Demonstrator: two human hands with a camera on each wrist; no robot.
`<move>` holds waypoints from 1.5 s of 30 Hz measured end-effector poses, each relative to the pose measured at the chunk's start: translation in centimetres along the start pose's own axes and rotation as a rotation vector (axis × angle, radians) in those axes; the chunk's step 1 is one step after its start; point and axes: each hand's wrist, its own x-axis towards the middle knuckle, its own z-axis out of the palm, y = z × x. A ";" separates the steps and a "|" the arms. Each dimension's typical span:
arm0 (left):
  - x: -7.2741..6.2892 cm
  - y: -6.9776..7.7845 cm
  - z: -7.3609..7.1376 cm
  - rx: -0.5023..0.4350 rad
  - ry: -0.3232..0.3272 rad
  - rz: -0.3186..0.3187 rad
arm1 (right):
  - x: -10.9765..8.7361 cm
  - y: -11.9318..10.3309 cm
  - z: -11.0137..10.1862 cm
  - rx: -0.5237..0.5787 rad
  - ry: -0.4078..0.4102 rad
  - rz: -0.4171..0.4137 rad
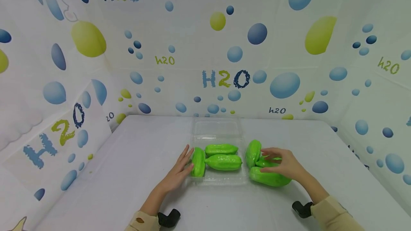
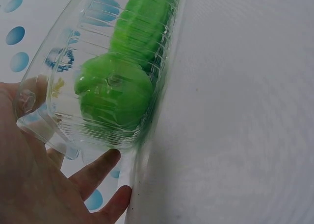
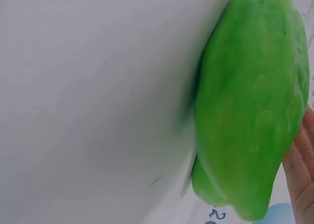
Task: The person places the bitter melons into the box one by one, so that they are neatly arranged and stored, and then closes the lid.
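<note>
Green vegetables [image 1: 223, 162], inside and right of a clear tray [image 1: 221, 179].
Left hand [image 1: 180, 169] spreads fingers at its left edge; right hand [image 1: 285, 163] curves over loose vegetables [image 1: 269, 178], grip unclear; seemingly picking up, needing a firm pinch.

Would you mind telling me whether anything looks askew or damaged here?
One mild oddity: inside the clear container, the leftmost green vegetable lies crosswise to the other two, which lie side by side. I see no spill or damage.
</note>
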 end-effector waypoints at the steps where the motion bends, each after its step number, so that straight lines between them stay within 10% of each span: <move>1: 0.0 0.0 0.0 0.000 0.000 0.001 | -0.1 0.0 0.0 0.000 -0.002 0.006; 20: 0.1 0.1 0.1 0.016 0.001 0.003 | -1.8 0.3 -0.9 -0.051 -0.096 0.041; 27: -0.7 4.3 -0.7 -0.004 -0.019 -0.049 | -1.9 0.6 -1.0 -0.070 -0.168 0.092; 33: -0.8 4.5 -0.7 0.002 -0.024 -0.052 | -1.9 1.1 -1.1 -0.111 -0.227 0.041; 45: 0.1 0.7 0.2 0.015 0.016 -0.024 | -2.0 1.3 -1.3 -0.155 -0.223 0.018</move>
